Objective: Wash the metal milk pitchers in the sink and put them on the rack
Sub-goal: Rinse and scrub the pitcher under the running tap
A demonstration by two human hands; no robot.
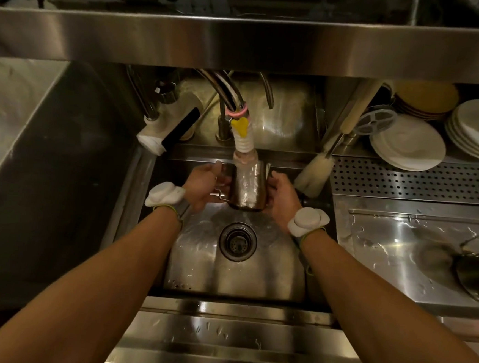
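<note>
Centrally, hands (237, 188) grip pitcher (248, 187); sink (253, 277) clear below

The milk pitcher (248, 186) is shiny silver steel, like the sink (236, 275), whose drain (238, 240) is a dark ring. The tap hose (243, 137) is white and ribbed, with a yellow clip (239, 125) and pink bands (236, 113) above it, and each wrist wears a white band (165, 194) edged with a thin green cord. At the sink's right edge leans a cream bristle brush (313, 173), beside a silver rack (416, 181) patterned with rows of round holes, where white plates (407, 143) sit near a yellow-topped stack (427, 97).
</note>
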